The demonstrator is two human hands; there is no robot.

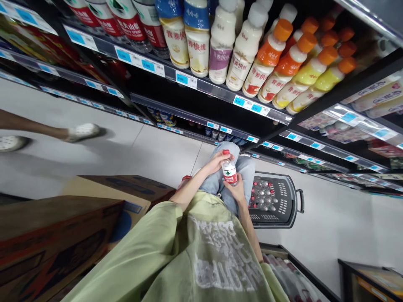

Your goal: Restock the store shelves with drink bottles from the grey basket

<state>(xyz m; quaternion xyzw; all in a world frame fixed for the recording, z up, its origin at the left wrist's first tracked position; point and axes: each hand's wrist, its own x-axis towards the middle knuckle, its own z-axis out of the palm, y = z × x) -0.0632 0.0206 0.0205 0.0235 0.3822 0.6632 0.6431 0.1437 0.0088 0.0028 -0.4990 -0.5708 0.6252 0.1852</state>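
A small clear water bottle [230,173] with a red cap and a red-and-white label is held in front of my knees. My left hand [218,162] has its fingers closed around the neck, just by the cap. Lower down, my right hand [236,188] grips the bottle near its base. To the right of my legs a dark grey shopping basket [285,209] stands on the floor. Several bottles [263,196] with red or clear tops are inside it. Whether the cap is loose cannot be made out.
Ahead runs a shelf [217,94] with price tags, holding milk drink bottles [220,46] and large water bottles [129,21]. Cardboard boxes [63,235] stand at my left. A person's foot in a white clog [83,131] is in the aisle. A rack [288,272] sits at lower right.
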